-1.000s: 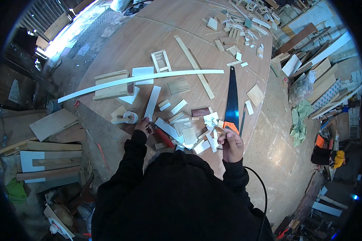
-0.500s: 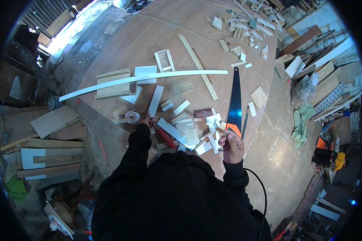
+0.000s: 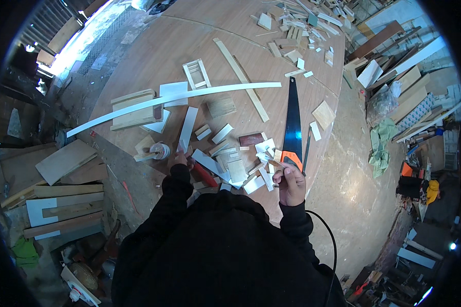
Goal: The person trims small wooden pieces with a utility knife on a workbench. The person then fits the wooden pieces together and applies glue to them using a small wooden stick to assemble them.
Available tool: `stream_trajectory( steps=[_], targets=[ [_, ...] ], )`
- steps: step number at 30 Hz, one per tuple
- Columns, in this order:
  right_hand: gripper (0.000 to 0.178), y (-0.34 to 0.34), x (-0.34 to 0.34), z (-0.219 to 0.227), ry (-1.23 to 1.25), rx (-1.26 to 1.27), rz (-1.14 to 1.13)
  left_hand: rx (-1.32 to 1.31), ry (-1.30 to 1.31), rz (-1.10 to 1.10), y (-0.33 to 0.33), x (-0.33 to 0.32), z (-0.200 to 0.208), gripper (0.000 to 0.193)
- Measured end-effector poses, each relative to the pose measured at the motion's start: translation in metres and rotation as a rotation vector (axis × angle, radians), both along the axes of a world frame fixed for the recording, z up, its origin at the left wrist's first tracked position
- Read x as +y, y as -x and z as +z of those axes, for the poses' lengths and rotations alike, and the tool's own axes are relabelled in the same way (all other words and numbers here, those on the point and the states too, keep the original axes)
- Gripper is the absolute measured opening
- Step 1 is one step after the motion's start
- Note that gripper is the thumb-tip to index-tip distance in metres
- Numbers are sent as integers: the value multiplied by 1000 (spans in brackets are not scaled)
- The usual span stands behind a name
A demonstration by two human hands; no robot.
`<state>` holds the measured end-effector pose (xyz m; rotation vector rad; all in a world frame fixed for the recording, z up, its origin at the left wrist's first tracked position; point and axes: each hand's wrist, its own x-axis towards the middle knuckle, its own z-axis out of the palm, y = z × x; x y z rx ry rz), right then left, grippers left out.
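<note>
My right hand is closed in a pinch on a small brush, whose whitish tip points toward small white wood pieces. My left hand is closed around the near end of a flat white strip, its fingers partly hidden by the sleeve. Just left of that hand stands a small clear tub, with a wooden stick across it. A red cylindrical thing lies to its right. Between my hands lie several small wood blocks. A hand saw with an orange handle rests beyond my right hand.
A long white strip lies across a wooden tray-like piece. A small wooden frame and a bare batten are farther off. Offcuts crowd the table's far right. Boards lean at the left; a cable hangs by my right arm.
The view has turned slightly, so the table sits a little farther left and, on its right side, higher. Both hands keep nearly the same places among the pieces, with the same holds.
</note>
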<state>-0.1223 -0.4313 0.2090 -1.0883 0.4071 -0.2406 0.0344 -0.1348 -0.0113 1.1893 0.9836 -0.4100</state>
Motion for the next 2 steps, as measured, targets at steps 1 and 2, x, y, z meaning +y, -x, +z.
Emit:
stream_trajectory(
  steps=[1,2],
  targets=[
    [26,1,-1,-2,-7,2,4,-120,-176,-182,9,-9,11,31],
    [26,3,-3,-3,-5,5,-4,-241,-351,-364,19,-20,23,33]
  ],
)
